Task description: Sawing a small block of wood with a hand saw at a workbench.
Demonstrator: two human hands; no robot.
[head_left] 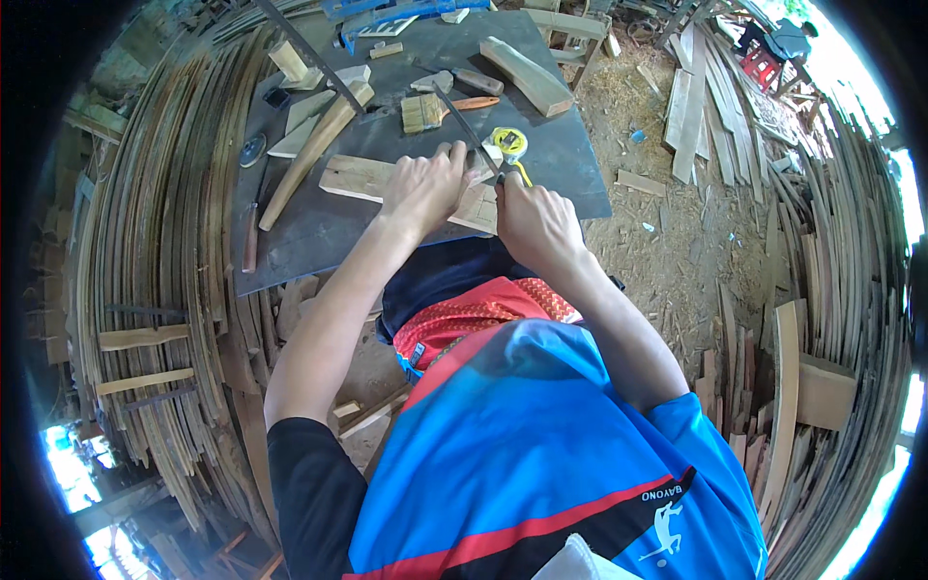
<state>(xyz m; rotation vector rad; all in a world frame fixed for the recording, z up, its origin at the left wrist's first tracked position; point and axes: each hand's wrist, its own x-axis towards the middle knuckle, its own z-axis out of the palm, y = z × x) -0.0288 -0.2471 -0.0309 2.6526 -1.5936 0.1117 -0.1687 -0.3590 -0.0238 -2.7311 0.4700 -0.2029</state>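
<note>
My right hand (541,220) is closed around the handle end of a long, narrow, dark-bladed hand tool (458,118); whether it is a saw or a file, I cannot tell. Its blade points away to the far left, passing beside my left fingers. My left hand (423,193) presses with bent fingers at a flat wooden board (354,178), which lies crosswise near the table's front edge. A small pale wood piece (491,160) shows between my hands by the blade; my left fingertips are partly hidden. Just beyond my right hand sits a yellow tape measure (507,143), its tape partly out.
The dark tabletop (570,184) also bears a paintbrush (422,113), a curved wooden piece (314,159), a thick wood block (530,79), a wooden-handled tool (250,242) and a blue metal tool (387,21). Stacked planks (145,193) flank the left; more planks (851,261) the right. Someone (788,41) sits far right.
</note>
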